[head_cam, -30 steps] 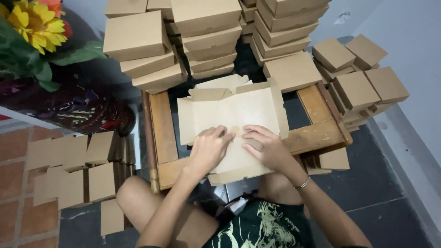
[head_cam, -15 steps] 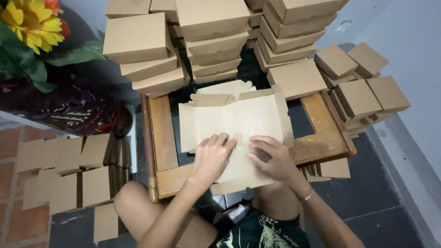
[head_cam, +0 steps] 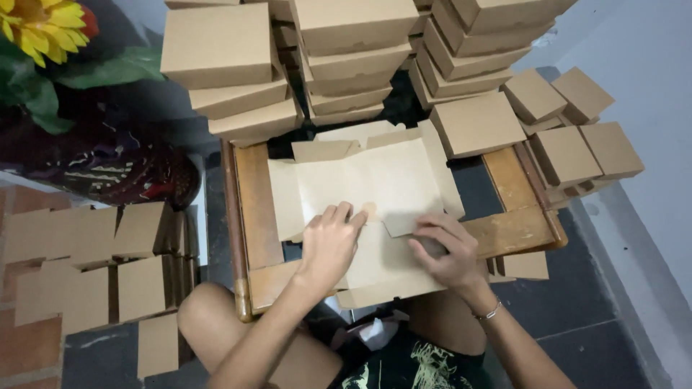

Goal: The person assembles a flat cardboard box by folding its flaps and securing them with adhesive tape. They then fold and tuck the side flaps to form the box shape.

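**Hands pressed on a flat box blank**

Both hands had slid nearer along the sheet since half a second before, when they lay closer to its middle; the right one had drifted out toward the right edge.

The unfolded cardboard blank [head_cam: 375, 180] lay flat on the wooden tray-like stand [head_cam: 256, 209], its far flaps toward the box stacks and its near end hanging over the stand's near rail, above the person's lap. The left hand [head_cam: 330, 241] rested palm-down on the near-left part of the blank, fingers close together and stretched out, their tips reaching a fold line near the sheet's middle. The right hand [head_cam: 448, 252] pressed on the near-right part, fingers curled and slightly spread over a side flap, with the cardboard under them rather than gripped between them. A thin bracelet [head_cam: 489, 313] circled the right wrist.

Stacks of finished brown boxes [head_cam: 346, 50] rose at the far side, and smaller boxes [head_cam: 577, 137] sat to the far right. Flat cardboard pieces [head_cam: 86, 266] leaned at the near left, and a sunflower [head_cam: 40, 29] showed at the far left.
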